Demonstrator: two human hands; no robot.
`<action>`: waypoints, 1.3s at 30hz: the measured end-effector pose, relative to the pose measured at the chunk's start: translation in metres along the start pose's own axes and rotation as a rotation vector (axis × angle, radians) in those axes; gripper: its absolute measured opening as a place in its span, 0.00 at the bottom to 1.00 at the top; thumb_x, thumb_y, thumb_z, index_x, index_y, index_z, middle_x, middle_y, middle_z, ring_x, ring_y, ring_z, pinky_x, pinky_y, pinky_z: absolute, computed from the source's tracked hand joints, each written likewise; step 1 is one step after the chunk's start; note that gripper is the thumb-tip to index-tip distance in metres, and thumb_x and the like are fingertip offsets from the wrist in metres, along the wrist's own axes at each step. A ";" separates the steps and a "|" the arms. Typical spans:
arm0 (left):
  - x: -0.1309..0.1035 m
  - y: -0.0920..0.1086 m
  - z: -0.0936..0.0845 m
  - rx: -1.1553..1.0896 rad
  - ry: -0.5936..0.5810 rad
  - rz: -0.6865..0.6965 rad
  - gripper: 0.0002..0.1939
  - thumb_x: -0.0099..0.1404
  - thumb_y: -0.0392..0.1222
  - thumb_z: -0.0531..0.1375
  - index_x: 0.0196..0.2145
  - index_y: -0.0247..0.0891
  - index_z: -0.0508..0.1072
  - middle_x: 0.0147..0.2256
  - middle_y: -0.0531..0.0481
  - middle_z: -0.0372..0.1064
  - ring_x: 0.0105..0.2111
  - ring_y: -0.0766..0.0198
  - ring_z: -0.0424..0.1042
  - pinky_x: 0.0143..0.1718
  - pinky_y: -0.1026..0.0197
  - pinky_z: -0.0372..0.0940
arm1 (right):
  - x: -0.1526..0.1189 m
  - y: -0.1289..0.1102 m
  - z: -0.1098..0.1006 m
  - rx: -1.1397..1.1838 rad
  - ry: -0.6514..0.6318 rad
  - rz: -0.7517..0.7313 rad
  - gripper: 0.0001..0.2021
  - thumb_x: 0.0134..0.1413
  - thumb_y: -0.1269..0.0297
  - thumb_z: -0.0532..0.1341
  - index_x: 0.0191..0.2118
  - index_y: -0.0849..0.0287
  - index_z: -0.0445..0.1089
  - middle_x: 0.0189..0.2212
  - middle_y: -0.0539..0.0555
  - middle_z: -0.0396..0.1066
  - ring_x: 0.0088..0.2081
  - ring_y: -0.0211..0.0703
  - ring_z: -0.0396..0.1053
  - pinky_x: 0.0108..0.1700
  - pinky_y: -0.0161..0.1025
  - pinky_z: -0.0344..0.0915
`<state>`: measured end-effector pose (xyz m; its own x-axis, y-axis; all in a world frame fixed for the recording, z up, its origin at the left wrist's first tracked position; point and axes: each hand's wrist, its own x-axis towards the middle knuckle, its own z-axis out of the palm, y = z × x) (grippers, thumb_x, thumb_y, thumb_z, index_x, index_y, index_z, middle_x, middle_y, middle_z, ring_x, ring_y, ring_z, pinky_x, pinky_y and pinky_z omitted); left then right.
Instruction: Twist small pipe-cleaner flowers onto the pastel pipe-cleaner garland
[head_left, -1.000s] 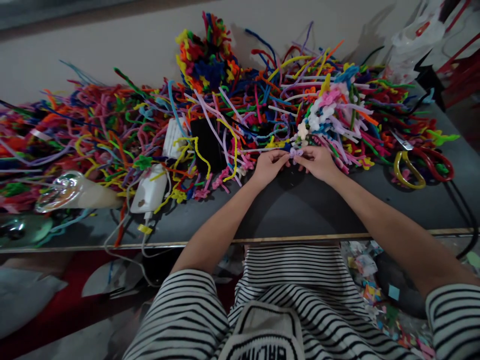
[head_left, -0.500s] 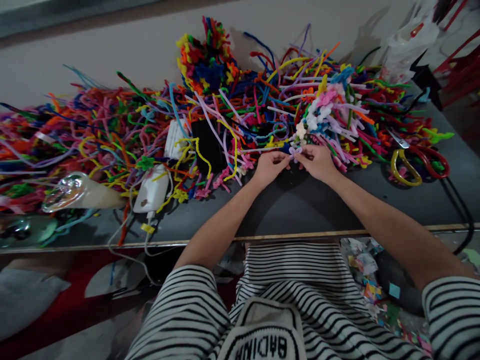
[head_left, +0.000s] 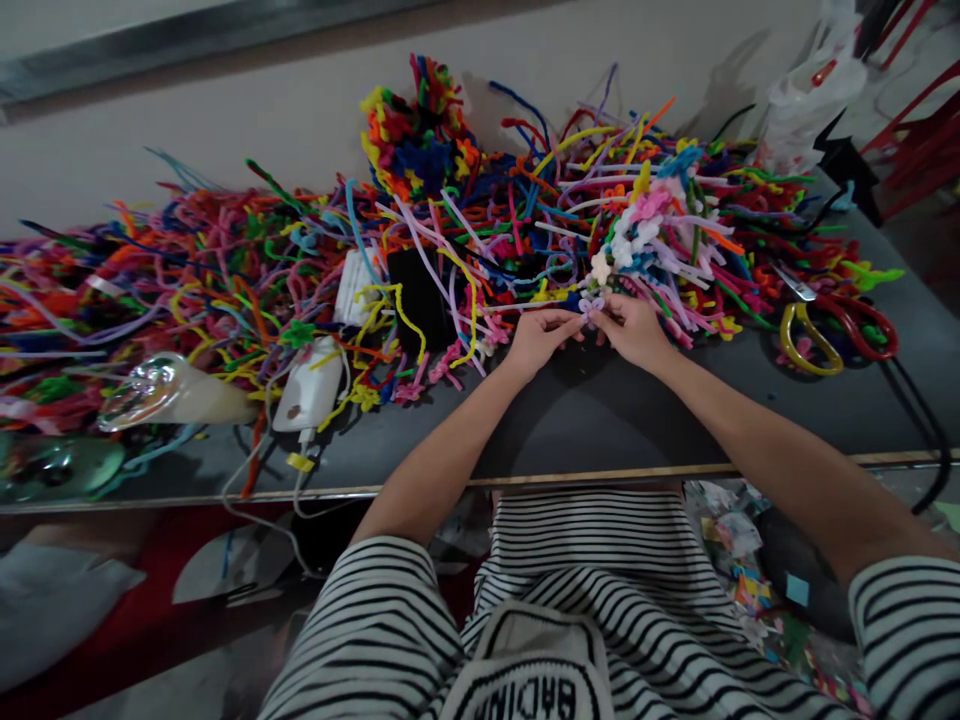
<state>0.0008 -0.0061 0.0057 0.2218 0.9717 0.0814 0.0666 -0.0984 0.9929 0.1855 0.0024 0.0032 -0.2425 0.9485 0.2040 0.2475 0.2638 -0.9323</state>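
A small lilac pipe cleaner flower (head_left: 591, 308) is pinched between my two hands, over the front of the dark table. My left hand (head_left: 541, 340) grips its left side with thumb and forefinger. From the right, my right hand (head_left: 631, 328) closes its fingertips on the petals. Just behind my hands lies a heap of pipe cleaners (head_left: 517, 225) in many colours. White and pink pipe cleaner flowers (head_left: 637, 225) are bunched right behind my right hand. The undersides of my fingers are hidden.
Scissors (head_left: 811, 338) with one yellow and one red handle lie at the right. Left of my hands are a black phone-like slab (head_left: 415, 300) and a white power bank (head_left: 308, 388) with a cable. A plastic bag (head_left: 806, 115) stands at the back right.
The view has shifted slightly. Both hands stay at nearly the same spot with the lilac flower between them; the fingers have moved only a little.
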 end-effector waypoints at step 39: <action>-0.005 -0.003 -0.009 0.770 0.023 0.571 0.15 0.72 0.47 0.58 0.50 0.43 0.80 0.35 0.47 0.79 0.34 0.64 0.74 0.39 0.61 0.67 | 0.001 -0.005 0.004 0.183 -0.017 0.157 0.09 0.46 0.63 0.65 0.35 0.61 0.75 0.26 0.51 0.75 0.23 0.35 0.68 0.21 0.31 0.59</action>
<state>-0.0089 -0.0092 0.0027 0.4001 0.7363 0.5457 0.5771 -0.6650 0.4741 0.1799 0.0015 0.0068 -0.2305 0.9719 0.0485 0.1099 0.0755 -0.9911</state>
